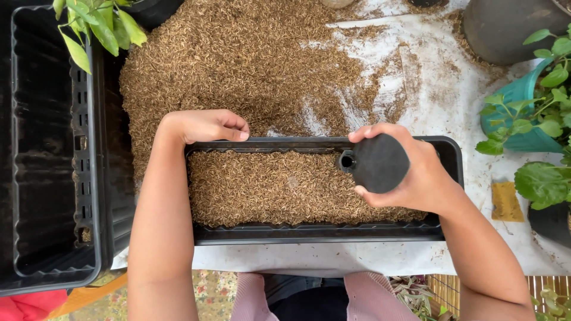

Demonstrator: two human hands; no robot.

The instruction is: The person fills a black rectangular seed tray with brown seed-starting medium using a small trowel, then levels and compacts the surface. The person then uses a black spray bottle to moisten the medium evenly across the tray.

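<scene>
A long black rectangular planter (321, 233) lies in front of me, filled with brown husk-like material (273, 187). My left hand (205, 126) rests curled on the planter's far rim at its left end, holding nothing. My right hand (410, 172) grips a flat black rounded plastic piece (379, 163) with a short tube at its left edge, held just above the husks at the planter's right end.
A large heap of the same brown husks (244, 65) covers the white sheet (440, 95) beyond the planter. An empty black planter (50, 148) stands at the left. Potted green plants (535, 113) and a dark pot (505, 30) crowd the right side.
</scene>
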